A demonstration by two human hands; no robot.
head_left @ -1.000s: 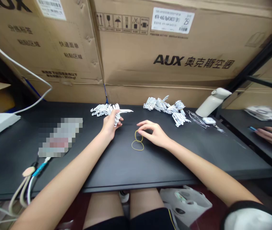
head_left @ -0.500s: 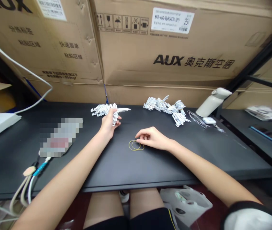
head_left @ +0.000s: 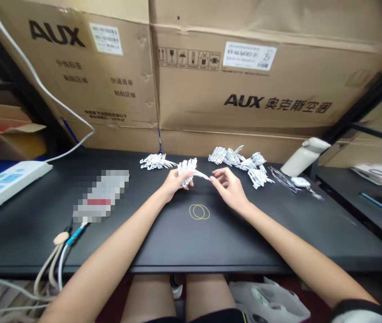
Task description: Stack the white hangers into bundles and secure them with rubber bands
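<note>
A bunch of thin white plastic-looking hooks [head_left: 186,169] is gripped in my left hand [head_left: 173,183], with the thumb across it and long ends sticking out to the right. My right hand [head_left: 229,186] is beside those ends, its thumb and fingers parted and half curled; whether the thumb tip touches an end is unclear. Below both hands, a yellow rubber band [head_left: 199,212], looped or doubled with another, lies on the black table [head_left: 177,242]. A loose pile of white hooks [head_left: 157,161] lies behind my left hand. Several bundles of white hooks [head_left: 239,161] lie behind my right.
At the right stand a white bottle [head_left: 305,157], glasses [head_left: 283,179] and a small white case [head_left: 300,182]. To the left are a blurred-out device [head_left: 101,195] with a cable and a power strip [head_left: 12,179]. Large cardboard boxes [head_left: 191,98] close off the back.
My right hand has left the rubber band and risen to the hook ends. My left hand has moved right, carrying its bunch away from the pile. The view has shifted slightly.
</note>
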